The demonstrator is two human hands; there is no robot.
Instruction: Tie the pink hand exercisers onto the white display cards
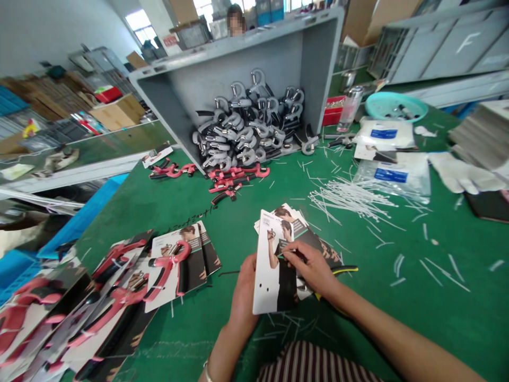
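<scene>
- Closest in: the left hand (245,294) has its grip clenched on the left edge of a printed card (265,270), right in front of the striped clothing (314,366). If those fingers squeeze too hard or slip, I reckon the card could bend or swing round.
- The right hand (312,265) has its fingertips bunched at the middle of the card's face. Can't tell if something thin, like a tie, is in there; a hard poke might crease or tear the print.
- The card's long axis runs almost straight away from the person. Printed face up toward the camera, picture right way up, two small holes at the near end.
- Yellow-and-black handles (345,270) stick out by the right wrist, so a careless elbow or sleeve could snag them.
- More cards (284,209) sit just behind the held one. They'd be easy to knock askew.
- Off to the left, pink tools (165,265) lie on cards, overlapping, so one tug could drag a neighbour.
- Further out, white ties (345,200) are strewn loose on the green bench (445,318); one brush scatters them.
- Farthest: a grey bin (318,79) heaped with grey tools (242,127). A bump might spill some.
</scene>
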